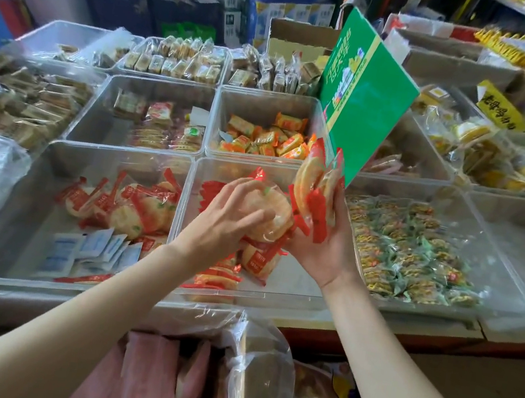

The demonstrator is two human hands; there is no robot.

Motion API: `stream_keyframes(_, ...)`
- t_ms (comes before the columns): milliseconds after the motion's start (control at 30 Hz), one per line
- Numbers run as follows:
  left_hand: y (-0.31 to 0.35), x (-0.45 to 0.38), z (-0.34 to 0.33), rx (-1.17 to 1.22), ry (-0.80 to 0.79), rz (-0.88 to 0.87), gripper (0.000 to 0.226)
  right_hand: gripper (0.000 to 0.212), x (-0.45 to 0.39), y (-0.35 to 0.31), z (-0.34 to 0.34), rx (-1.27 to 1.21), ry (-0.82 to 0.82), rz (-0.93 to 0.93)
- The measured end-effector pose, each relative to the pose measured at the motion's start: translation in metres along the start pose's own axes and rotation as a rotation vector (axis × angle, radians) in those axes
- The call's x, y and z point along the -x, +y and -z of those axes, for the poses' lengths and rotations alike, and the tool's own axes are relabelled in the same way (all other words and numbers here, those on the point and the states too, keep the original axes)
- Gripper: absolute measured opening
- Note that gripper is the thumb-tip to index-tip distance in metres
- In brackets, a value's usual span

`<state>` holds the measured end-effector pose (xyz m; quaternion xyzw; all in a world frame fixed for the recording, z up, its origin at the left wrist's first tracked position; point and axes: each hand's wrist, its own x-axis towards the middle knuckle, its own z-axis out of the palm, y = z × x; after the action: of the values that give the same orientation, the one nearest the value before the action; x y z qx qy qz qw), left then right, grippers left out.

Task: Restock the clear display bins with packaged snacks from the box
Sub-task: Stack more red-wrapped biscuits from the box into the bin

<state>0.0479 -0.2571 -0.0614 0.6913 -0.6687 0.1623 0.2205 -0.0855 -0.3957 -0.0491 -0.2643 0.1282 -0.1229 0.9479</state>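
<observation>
Snack packs in hand: the right hand point(322, 241) holds a small stack of round rice cracker packs point(315, 186) with red wrapper ends, standing on edge above the right side of the middle front bin point(190, 222).
Left hand: the left hand point(231, 218) lies palm down with fingers curled over one round cracker pack point(269, 213), just beside the stack in the right hand; the pack's underside is hidden by the fingers.
Middle front bin: clear plastic, with more of the same red-ended packs point(256, 258) lying under the hands; how many lie there I cannot tell, because the hands and forearms cover much of the bin.
Left front bin: the clear left front bin point(16, 214) holds similar round packs point(138, 208) and some small white and blue sachets point(95, 249) near its front.
Right front bin: the right front bin point(483, 250) holds many small green and yellow wrapped pieces point(409, 249); the print is too blurred to read.
Second row: one bin holds orange and yellow packs point(263, 136), and its left neighbour holds mixed packs point(163, 124).
Green board: a green printed card point(366, 95) stands tilted behind the right hand and hides part of the bin behind it.
Box: at the bottom edge a carton with a plastic liner point(262, 360) is cut off by the frame; its contents are hard to make out.
Background: stacked cartons point(180, 8), dim and blurred.
</observation>
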Motion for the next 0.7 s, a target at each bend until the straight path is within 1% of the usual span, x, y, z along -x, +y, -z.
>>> stream_keyframes(67, 0.005, -0.001, 0.003, 0.078, -0.065, 0.004, 0.054, 0.064, 0.000, -0.003, 0.002, 0.035, 0.100, 0.020)
stream_keyframes(100, 0.009, -0.002, 0.006, 0.179, -0.076, 0.063, 0.051, 0.066, 0.000, -0.004, 0.003, 0.055, 0.149, 0.017)
stream_keyframes(133, 0.013, -0.004, 0.009, 0.292, -0.066, 0.153, 0.049, 0.068, 0.000, -0.004, 0.005, 0.063, 0.192, 0.005)
stream_keyframes(167, 0.015, -0.006, 0.010, 0.387, -0.060, 0.250, 0.048, 0.067, 0.000, -0.002, 0.012, 0.080, 0.199, 0.016)
stream_keyframes(200, 0.018, -0.009, 0.011, 0.460, -0.065, 0.326, 0.043, 0.060, -0.002, -0.001, 0.017, 0.036, 0.212, -0.007)
stream_keyframes(233, 0.020, -0.012, 0.010, 0.551, -0.070, 0.394, 0.034, 0.054, -0.002, -0.001, 0.021, 0.040, 0.212, 0.012)
stream_keyframes(267, 0.022, -0.016, 0.010, 0.671, -0.069, 0.490, 0.022, 0.053, -0.002, -0.001, 0.021, 0.071, 0.221, 0.053)
stream_keyframes(300, 0.022, -0.020, 0.010, 0.822, -0.057, 0.618, 0.013, 0.053, -0.002, -0.001, 0.020, 0.103, 0.226, 0.098)
stream_keyframes(333, 0.021, -0.021, 0.009, 0.969, -0.052, 0.746, 0.006, 0.051, -0.004, -0.001, 0.017, 0.090, 0.243, 0.099)
stream_keyframes(367, 0.019, -0.021, 0.009, 1.083, -0.056, 0.847, 0.006, 0.046, -0.005, -0.003, 0.015, 0.075, 0.277, 0.101)
stream_keyframes(400, 0.018, -0.020, 0.008, 1.144, -0.069, 0.908, 0.012, 0.040, -0.006, -0.005, 0.014, 0.090, 0.309, 0.109)
stream_keyframes(433, 0.016, -0.018, 0.007, 1.189, -0.083, 0.956, 0.016, 0.034, -0.007, -0.005, 0.012, 0.115, 0.319, 0.127)
stream_keyframes(500, 0.014, -0.015, 0.009, 1.292, -0.072, 1.035, 0.018, 0.029, -0.008, -0.007, 0.013, 0.117, 0.327, 0.159)
stream_keyframes(600, 0.013, -0.014, 0.007, 1.501, -0.078, 1.114, 0.017, 0.033, -0.009, -0.004, 0.011, 0.112, 0.315, 0.127)
stream_keyframes(667, 0.013, -0.015, 0.008, 1.589, -0.089, 1.124, 0.019, 0.038, -0.010, 0.001, 0.010, 0.144, 0.311, 0.073)
stream_keyframes(700, 0.012, -0.014, 0.008, 1.612, -0.092, 1.121, 0.021, 0.036, -0.010, 0.001, 0.008, 0.133, 0.299, 0.056)
